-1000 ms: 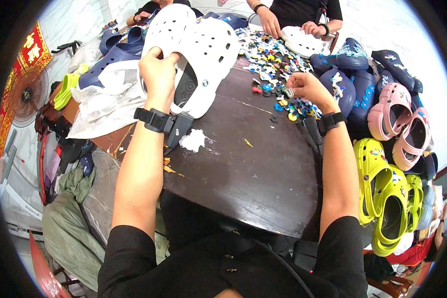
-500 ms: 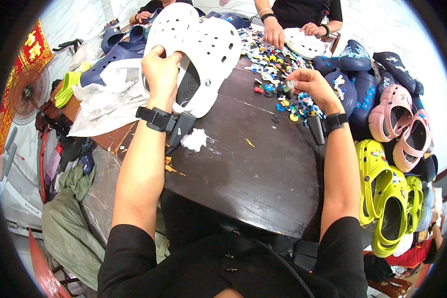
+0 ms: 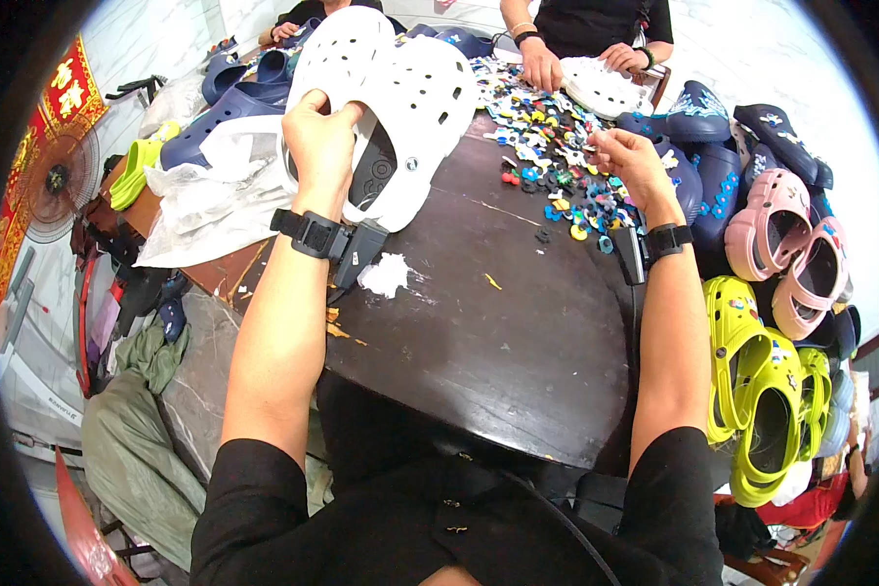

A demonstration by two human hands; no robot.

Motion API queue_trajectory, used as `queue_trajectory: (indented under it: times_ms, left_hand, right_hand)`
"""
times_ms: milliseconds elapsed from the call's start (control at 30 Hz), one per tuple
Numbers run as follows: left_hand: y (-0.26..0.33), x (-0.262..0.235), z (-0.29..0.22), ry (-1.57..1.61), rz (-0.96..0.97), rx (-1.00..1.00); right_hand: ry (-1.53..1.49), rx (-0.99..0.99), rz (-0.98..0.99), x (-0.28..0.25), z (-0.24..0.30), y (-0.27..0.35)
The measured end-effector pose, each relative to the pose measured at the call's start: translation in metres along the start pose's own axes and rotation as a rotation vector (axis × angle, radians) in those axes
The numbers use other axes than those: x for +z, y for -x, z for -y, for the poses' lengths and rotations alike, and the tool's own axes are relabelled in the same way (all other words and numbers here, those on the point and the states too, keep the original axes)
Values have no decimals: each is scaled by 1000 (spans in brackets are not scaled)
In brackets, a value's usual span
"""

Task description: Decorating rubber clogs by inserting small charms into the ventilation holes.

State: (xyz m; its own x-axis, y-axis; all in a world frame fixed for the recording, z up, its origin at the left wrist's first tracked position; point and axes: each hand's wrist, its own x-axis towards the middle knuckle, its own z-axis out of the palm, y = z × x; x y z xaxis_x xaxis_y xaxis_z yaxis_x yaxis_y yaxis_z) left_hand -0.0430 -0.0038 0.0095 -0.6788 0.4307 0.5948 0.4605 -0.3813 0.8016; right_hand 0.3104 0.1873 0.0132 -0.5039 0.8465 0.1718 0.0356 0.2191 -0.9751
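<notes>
My left hand (image 3: 319, 146) grips a pair of white clogs (image 3: 426, 93) by their edges, thumb and fingers closed, and holds them up over the far left of the dark table. One clog's dark insole faces me. Over the right side of a heap of small colourful shoe charms (image 3: 532, 137) is my right hand (image 3: 630, 161), its thumb and fingers pinched together. A small pale edge of a shoe charm (image 3: 589, 148) shows at the fingertips; the rest of it is hidden.
The dark table (image 3: 459, 342) has a white scuffed patch. Decorated navy clogs (image 3: 718, 186), pink clogs (image 3: 770, 225) and lime clogs (image 3: 767, 420) line the right edge. White wrapping (image 3: 200, 215) lies at left. Across the table, another person's hands (image 3: 540, 66) are beside a white clog (image 3: 601, 88).
My right hand has moved right and slightly away from me, and the charm in its fingertips is now mostly hidden. My left hand and the white clogs have shifted slightly right.
</notes>
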Motion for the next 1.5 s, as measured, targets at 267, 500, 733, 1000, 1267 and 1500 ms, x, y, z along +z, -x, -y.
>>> queue_trajectory:
  times_ms: [267,500,733,1000,1267,1500]
  left_hand:
    - [-2,1,5,57,-48,70]
    - [-1,0,2,31,-21,38]
    - [-1,1,1,46,-57,68]
    - [3,2,-5,59,-41,56]
    - [2,3,-5,94,-40,51]
    - [4,0,-8,-14,-1,-6]
  right_hand:
    - [324,-80,-20,1,-8,1]
    - [473,-83,-7,-6,-15,-3]
    - [797,58,200,2,-15,3]
    - [943,-216,10,9,-17,1]
    - [1152,-421,206,25,-23,4]
    - [1099,-259,144,25,-17,6]
